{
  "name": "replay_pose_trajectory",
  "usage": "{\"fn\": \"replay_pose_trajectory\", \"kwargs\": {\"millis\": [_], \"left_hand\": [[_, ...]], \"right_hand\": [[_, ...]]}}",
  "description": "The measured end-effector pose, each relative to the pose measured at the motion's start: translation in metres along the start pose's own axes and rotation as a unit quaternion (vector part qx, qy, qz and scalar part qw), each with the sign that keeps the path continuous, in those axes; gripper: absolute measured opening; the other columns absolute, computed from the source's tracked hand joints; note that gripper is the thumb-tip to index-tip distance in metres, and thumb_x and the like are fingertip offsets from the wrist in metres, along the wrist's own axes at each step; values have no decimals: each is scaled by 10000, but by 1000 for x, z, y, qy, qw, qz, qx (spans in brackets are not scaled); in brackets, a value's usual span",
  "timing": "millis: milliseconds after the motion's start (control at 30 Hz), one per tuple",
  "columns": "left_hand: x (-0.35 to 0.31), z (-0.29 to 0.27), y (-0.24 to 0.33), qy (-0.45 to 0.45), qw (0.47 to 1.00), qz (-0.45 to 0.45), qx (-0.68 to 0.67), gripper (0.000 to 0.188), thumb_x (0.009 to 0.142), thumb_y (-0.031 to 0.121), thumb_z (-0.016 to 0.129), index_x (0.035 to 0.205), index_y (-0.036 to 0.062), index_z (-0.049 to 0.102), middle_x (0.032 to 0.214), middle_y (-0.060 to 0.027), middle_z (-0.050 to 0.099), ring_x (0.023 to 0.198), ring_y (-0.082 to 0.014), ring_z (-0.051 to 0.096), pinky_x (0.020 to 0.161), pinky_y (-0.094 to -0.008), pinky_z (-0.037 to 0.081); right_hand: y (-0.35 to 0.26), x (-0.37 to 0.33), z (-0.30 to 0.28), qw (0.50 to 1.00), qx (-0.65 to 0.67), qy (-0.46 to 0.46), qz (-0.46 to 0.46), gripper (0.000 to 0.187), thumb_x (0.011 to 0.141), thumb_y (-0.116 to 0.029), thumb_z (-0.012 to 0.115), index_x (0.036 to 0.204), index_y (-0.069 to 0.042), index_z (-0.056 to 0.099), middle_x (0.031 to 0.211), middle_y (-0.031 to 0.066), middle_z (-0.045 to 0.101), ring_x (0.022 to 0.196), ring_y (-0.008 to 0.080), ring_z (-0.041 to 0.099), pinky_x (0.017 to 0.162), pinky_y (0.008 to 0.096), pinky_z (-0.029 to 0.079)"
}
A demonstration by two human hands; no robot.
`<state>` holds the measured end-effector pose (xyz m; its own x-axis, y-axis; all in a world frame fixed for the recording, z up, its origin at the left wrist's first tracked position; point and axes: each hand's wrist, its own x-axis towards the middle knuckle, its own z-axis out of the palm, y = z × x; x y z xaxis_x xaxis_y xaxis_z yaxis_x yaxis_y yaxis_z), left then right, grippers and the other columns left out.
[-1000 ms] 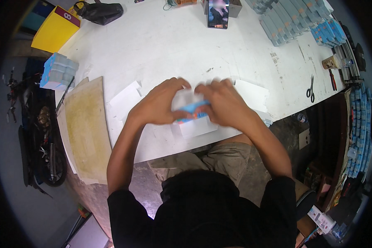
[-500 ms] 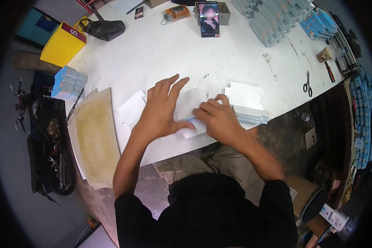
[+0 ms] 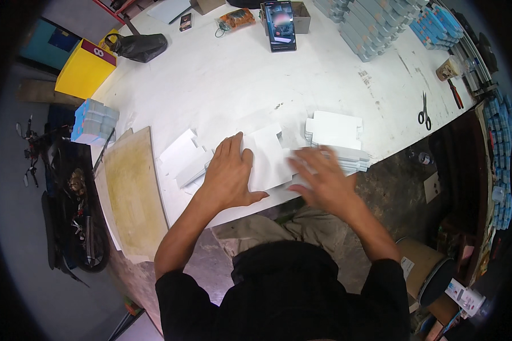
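Observation:
A white flat card blank (image 3: 268, 158) with notched edges lies on the table before me. My left hand (image 3: 224, 177) rests flat on its left side, fingers stretched and thumb apart. Over its right edge my right hand (image 3: 324, 176) is smeared by motion, with the fingers spread and nothing seen in them; whether it touches the card I cannot tell. Left of my left hand lie several similar white blanks (image 3: 182, 152), partly covered by that hand. A neat pile of white blanks (image 3: 337, 131) sits just beyond my right hand.
A worn yellowish board (image 3: 131, 190) lies along the table's left edge, with a blue-and-grey bundle (image 3: 95, 122) behind it. Scissors (image 3: 424, 112) and a red-handled tool (image 3: 455, 94) lie at right. A phone (image 3: 280, 28) stands at the back, near tall grey stacks (image 3: 375, 25).
The left hand has come down flat onto the card's left side. The right hand has moved right, off the card's middle, leaving the card more exposed.

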<state>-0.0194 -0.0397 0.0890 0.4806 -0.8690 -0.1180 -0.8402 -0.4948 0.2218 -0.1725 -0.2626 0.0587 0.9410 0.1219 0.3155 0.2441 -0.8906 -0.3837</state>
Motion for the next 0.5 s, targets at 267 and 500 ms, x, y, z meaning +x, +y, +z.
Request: {"fn": "replay_pose_trajectory", "kwargs": {"millis": [267, 500], "left_hand": [[14, -33, -8, -76, 991, -7, -108, 682, 669, 494, 963, 1033, -12, 686, 1447, -398, 500, 1356, -531, 493, 1132, -515, 447], [36, -36, -64, -110, 946, -7, -304, 420, 774, 233, 928, 1055, 26, 696, 1182, -172, 670, 1066, -344, 658, 951, -404, 522]], "right_hand": [[3, 43, 3, 990, 13, -92, -109, 414, 864, -327, 813, 1155, -35, 783, 1268, 159, 723, 1219, 307, 662, 1092, 453, 457], [16, 129, -20, 935, 67, -347, 35, 490, 856, -404, 839, 1137, -14, 742, 1229, 201, 703, 1191, 346, 643, 1044, 479, 453]]}}
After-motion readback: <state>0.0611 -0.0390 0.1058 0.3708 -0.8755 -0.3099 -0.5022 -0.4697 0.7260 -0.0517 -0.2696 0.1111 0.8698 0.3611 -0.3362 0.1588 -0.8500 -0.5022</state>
